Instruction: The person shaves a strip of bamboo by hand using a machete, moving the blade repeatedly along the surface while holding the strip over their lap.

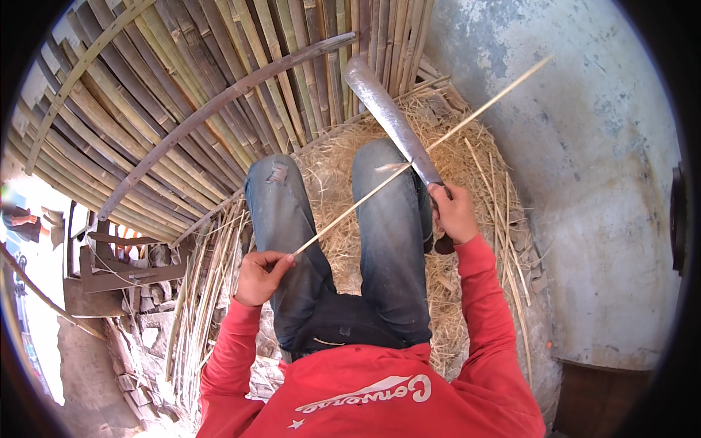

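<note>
My left hand [261,277] is closed in a pinch on the near end of a long, thin bamboo strip [350,210]. The pale strip slants up to the right, over my knee and out toward the wall. In my right hand [456,212] is the handle of a machete [391,117], its broad, worn blade pointing up and to the left. Blade and strip cross just beyond my right hand, above my right thigh. A small curled shaving [392,168] shows there beside the strip. The lower part of the handle is mostly hidden by my fingers.
A bamboo slat fence [241,73] with curved crosspieces stands ahead and left. Thin shavings [332,182] cover the ground around my legs. Loose strips lie in a bundle [197,292] on the left, and several more strips [499,212] lie on the right beside a grey-blue wall [599,182].
</note>
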A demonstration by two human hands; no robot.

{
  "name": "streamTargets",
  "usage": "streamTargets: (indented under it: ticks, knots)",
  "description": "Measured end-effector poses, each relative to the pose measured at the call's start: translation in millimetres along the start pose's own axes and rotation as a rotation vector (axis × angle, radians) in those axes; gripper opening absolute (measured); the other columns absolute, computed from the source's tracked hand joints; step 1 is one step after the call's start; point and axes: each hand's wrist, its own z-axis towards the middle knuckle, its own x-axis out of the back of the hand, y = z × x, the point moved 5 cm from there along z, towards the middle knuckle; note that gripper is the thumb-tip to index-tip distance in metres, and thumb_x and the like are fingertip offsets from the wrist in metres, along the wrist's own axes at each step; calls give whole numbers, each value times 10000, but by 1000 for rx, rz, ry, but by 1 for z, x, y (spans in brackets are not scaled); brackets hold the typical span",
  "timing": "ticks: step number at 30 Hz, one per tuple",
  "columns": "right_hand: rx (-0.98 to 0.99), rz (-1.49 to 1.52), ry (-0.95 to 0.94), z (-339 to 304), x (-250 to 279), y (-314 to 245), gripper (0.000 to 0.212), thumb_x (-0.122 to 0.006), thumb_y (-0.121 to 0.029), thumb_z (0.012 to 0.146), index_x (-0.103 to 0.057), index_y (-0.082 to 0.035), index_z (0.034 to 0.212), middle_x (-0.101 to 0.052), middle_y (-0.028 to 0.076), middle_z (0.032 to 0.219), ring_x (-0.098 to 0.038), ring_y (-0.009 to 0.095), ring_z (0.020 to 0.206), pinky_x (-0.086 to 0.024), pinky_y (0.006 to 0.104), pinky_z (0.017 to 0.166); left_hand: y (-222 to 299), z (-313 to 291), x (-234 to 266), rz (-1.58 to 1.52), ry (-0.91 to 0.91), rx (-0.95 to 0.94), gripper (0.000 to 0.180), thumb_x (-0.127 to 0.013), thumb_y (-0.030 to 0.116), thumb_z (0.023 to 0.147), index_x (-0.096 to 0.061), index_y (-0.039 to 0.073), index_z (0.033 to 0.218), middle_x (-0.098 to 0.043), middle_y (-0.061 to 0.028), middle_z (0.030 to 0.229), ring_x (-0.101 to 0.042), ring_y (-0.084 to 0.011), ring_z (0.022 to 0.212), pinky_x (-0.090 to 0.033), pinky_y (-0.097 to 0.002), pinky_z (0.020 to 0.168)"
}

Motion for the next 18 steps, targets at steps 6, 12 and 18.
streamTargets:
  ticks: [6,12,18]
  knots:
    - [-87,96,87,6,4,-4,334,-634,-311,998,-654,-15,845,-542,9,572,-471,88,412,-346,272,376,4,0,-2,40,-39,23,206,-746,160,963,-782,-41,940,-738,-56,729,-615,-66,663,-495,-255,620]
    - [-131,217,83,7,13,-8,358,-617,-342,1005,-603,-43,810,-513,3,586,-433,96,402,-348,270,370,6,-2,-4,100,-9,13,206,-754,157,955,-779,-48,946,-730,-59,716,-610,-69,647,-491,-257,606]
    - [-198,126,-25,-12,-7,-4,360,-597,-346,1014,-588,-52,807,-499,-5,581,-435,87,423,-354,258,382,12,3,-5,111,31,-34,209,-758,158,953,-778,-50,948,-723,-63,698,-598,-57,642,-483,-260,591]
